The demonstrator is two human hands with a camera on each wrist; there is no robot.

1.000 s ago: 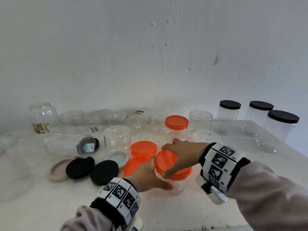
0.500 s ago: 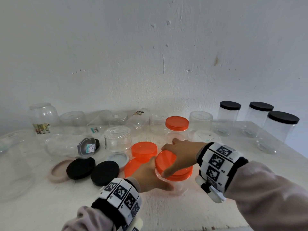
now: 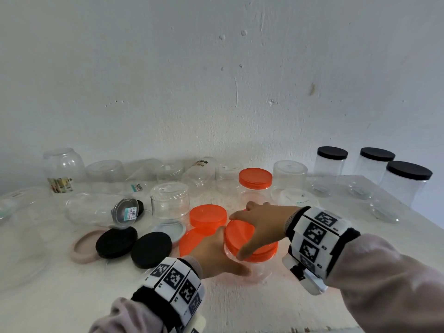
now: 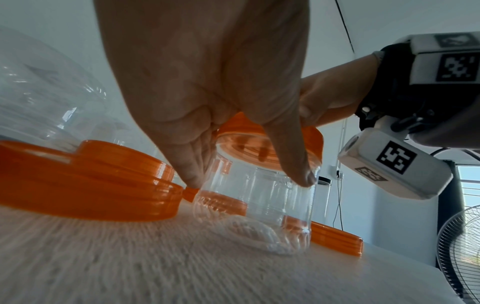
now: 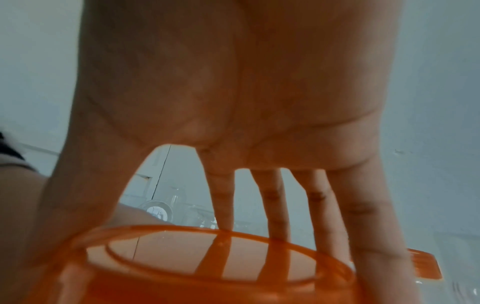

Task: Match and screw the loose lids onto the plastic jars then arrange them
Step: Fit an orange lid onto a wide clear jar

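A small clear plastic jar (image 3: 258, 269) (image 4: 259, 205) stands on the white table near its front, topped by an orange lid (image 3: 242, 234) (image 5: 207, 267). My left hand (image 3: 216, 255) (image 4: 207, 102) grips the jar's body, thumb in front and fingers behind. From above, my right hand (image 3: 259, 224) (image 5: 233, 123) holds the orange lid, fingers spread over its rim and thumb on the near side. Loose orange lids (image 3: 207, 216) (image 4: 85, 181) lie just left of the jar.
Two black lids (image 3: 134, 243) and a pink lid (image 3: 83, 248) lie to the left. Several clear jars, some upturned or on their sides, crowd the back by the wall. One orange-capped jar (image 3: 255, 183) stands behind. Three black-capped jars (image 3: 406, 186) stand at the right.
Both hands stay on the same jar and lid. The right hand has shifted only slightly on the lid; nothing else has moved.
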